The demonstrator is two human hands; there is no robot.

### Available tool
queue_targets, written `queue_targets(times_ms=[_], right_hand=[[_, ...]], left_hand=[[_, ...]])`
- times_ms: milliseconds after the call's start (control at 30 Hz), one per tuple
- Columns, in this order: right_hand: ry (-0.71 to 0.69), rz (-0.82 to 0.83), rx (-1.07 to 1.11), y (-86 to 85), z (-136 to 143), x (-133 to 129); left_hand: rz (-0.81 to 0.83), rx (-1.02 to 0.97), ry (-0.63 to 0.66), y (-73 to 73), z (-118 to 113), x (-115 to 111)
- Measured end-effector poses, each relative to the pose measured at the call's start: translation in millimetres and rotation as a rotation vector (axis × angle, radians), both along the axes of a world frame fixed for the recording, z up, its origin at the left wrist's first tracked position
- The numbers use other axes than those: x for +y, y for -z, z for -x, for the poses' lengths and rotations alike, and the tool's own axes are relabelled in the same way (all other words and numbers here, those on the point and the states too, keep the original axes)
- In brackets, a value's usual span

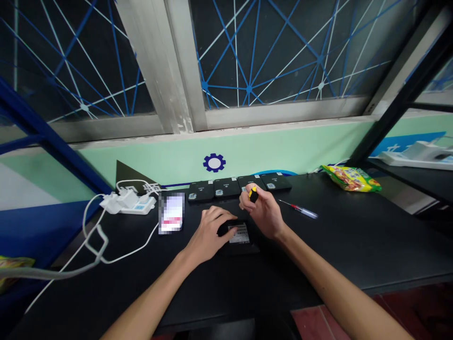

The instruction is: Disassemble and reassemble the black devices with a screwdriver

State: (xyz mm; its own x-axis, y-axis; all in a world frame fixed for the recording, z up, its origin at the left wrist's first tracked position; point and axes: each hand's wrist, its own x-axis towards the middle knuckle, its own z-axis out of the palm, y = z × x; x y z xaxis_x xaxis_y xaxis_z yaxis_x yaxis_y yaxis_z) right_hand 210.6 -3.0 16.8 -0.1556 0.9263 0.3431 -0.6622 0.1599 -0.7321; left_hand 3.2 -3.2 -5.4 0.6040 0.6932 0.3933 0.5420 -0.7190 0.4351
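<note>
A flat black box-like piece (252, 247) with a white printed label (239, 233) lies on the table in front of me. My left hand (214, 233) grips its left side, the thumb over the label and the fingers bent across the far part. Just above and to the right of it, my right hand (264, 208) is closed in a fist round a yellow-and-black handle (253, 194). Only the top end of that handle shows; the rest is hidden by the fingers. To the right of this hand lies a screwdriver (305, 211) with a clear bluish handle.
Several black boxes (226, 188) with small stickers stand in a row along the wall. On the left are a phone (171, 213) with a lit, blurred screen and a white power strip (136, 204) with loose cables (102, 245). A yellow-green snack bag (352, 178) lies at the back right.
</note>
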Motion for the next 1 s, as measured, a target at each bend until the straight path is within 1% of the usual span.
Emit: queue_targets(times_ms=[100, 300, 433, 567, 800, 1000], right_hand=[[0.000, 0.003, 0.006, -1.0, -0.7, 0.6], [0.029, 0.013, -0.092, -0.2, -1.4, 1.9], [-0.007, 0.046, -0.037, -0.5, -0.9, 0.7], [0.010, 0.033, 0.000, -1.0, -0.7, 0.7], [0.055, 0.062, -0.106, 2.3, 0.4, 2.5], [0.004, 0.071, 0.018, -0.3, -0.7, 0.3]], left_hand=[[0.006, -0.001, 0.002, -0.2, 0.1, 0.2], [0.005, 0.001, 0.004, 0.8, 0.2, 0.2], [0.010, 0.005, 0.000, 1.1, 0.5, 0.4], [0.007, 0.006, 0.004, 1.0, 0.7, 0.5], [0.002, 0.008, 0.001, -0.2, -0.1, 0.0], [0.010, 0.011, 0.003, -1.0, -0.5, -0.3]])
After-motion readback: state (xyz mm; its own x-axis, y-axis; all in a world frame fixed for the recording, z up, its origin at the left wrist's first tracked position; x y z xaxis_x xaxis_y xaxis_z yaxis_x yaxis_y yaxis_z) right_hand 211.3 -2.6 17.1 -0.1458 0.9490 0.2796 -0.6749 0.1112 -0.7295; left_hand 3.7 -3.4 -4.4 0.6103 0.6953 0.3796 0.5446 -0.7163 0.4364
